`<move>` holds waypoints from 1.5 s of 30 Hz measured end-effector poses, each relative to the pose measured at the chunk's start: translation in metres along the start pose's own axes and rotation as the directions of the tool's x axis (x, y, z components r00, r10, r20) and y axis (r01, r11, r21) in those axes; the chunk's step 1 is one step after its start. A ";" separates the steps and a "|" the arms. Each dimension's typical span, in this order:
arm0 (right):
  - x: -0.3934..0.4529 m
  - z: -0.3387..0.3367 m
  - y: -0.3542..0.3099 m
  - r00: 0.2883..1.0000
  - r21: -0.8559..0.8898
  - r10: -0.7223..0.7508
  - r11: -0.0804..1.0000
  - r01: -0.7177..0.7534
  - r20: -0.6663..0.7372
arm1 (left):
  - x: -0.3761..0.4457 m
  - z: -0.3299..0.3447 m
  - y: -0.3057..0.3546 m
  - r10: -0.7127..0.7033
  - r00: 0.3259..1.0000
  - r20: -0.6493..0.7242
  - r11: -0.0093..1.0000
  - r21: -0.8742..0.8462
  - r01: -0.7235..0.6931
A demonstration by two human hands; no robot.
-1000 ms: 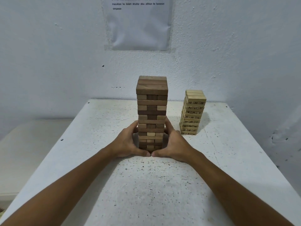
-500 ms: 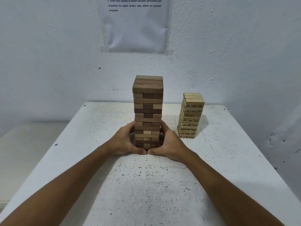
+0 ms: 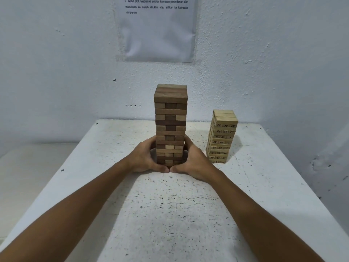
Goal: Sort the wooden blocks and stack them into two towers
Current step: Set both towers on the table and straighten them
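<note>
Both towers stand: the tall brown wooden block tower (image 3: 170, 125) at frame centre, the shorter pale numbered block tower (image 3: 222, 136) to its right. Left hand (image 3: 145, 157) and right hand (image 3: 192, 161) cup the brown tower's base, thumbs touching. No loose blocks visible; looks nearly done.

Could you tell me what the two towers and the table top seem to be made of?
Tall tower: wood, mixed brown tones, visible grain, seemingly matte. Short tower: pale, probably unfinished wood, with black printed numbers. Table: unclear; a white painted or coated top, matte, flecked with dark specks and chips.
</note>
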State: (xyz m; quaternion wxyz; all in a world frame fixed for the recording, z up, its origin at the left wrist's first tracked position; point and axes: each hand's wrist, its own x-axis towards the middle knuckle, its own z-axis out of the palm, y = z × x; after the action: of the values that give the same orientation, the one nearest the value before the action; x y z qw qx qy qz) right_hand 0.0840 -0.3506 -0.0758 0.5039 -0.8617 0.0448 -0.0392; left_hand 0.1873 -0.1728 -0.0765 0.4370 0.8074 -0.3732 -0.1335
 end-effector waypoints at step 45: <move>-0.035 0.020 -0.003 0.979 -0.085 0.111 0.988 -0.127 -0.171 | -0.030 0.004 0.001 -0.127 0.981 -0.146 0.970 0.188 0.153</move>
State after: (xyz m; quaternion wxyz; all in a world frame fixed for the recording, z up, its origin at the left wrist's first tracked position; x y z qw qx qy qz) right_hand 0.0512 -0.3274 -0.0841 0.4582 -0.8742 0.1398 -0.0785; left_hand 0.1638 -0.1542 -0.0814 0.3679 0.8783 -0.2966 -0.0722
